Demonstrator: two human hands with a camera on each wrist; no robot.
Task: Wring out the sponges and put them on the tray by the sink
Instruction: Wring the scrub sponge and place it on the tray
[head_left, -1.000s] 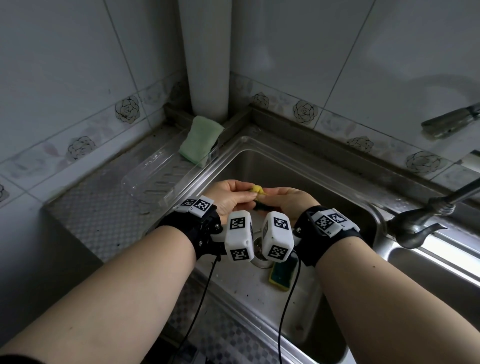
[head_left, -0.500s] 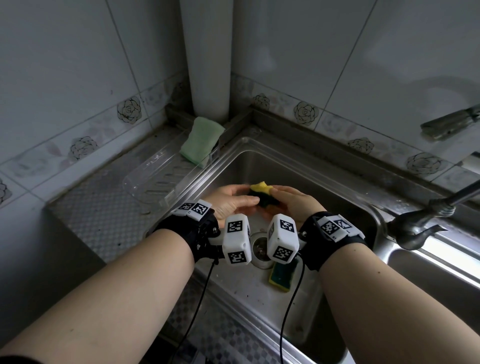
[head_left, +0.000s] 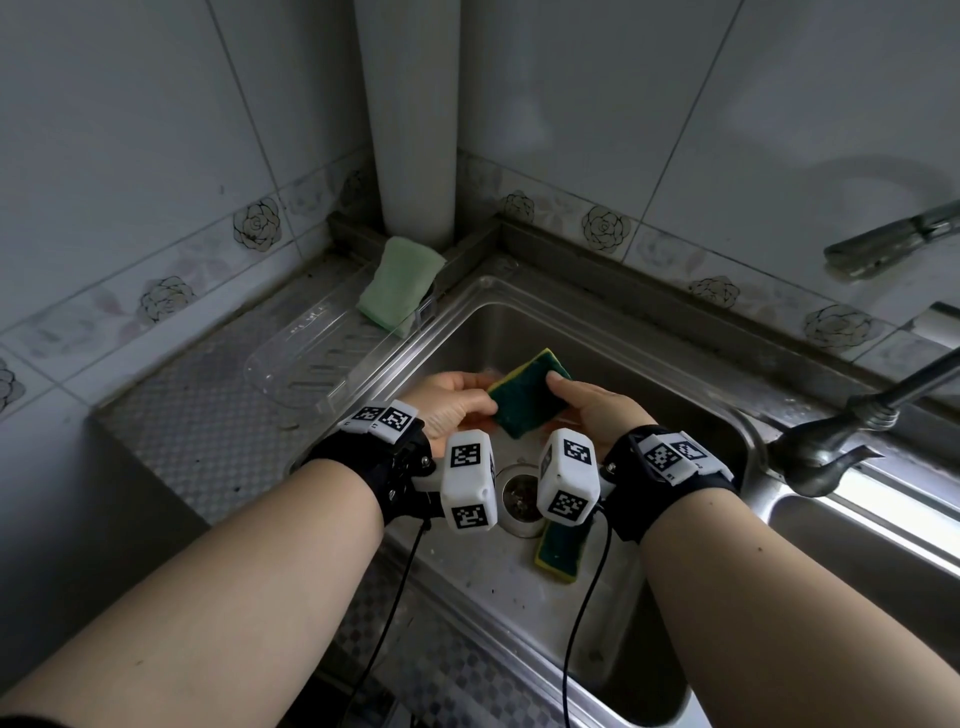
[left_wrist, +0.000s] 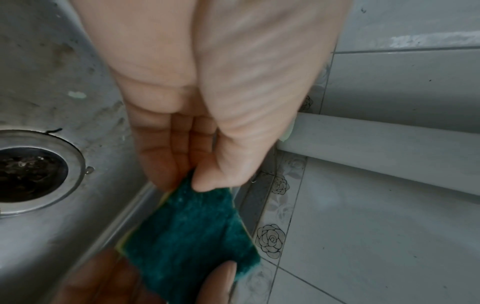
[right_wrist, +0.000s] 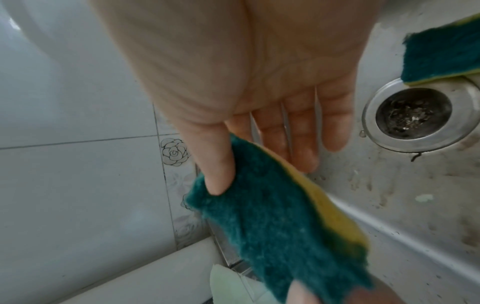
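Observation:
A yellow sponge with a dark green scouring side (head_left: 527, 397) is held flat over the sink basin (head_left: 613, 364), green face up. My left hand (head_left: 457, 402) pinches its left edge (left_wrist: 192, 236) between thumb and fingers. My right hand (head_left: 587, 405) pinches the opposite corner (right_wrist: 272, 216) with the thumb on top; its other fingers lie straight beneath. A second green-and-yellow sponge (head_left: 561, 548) lies on the basin floor by the drain (head_left: 519, 496). A pale green sponge (head_left: 400, 283) rests on the far end of the clear plastic tray (head_left: 306, 358) left of the sink.
A white pipe (head_left: 415, 119) stands in the tiled corner behind the tray. The metal faucet (head_left: 852, 431) reaches in from the right over the divider to a second basin (head_left: 857, 561). A patterned steel counter (head_left: 197, 431) surrounds the tray.
The sponge was squeezed into a small wad between both hands; now it has sprung open flat and the hands have drawn apart, each holding one edge.

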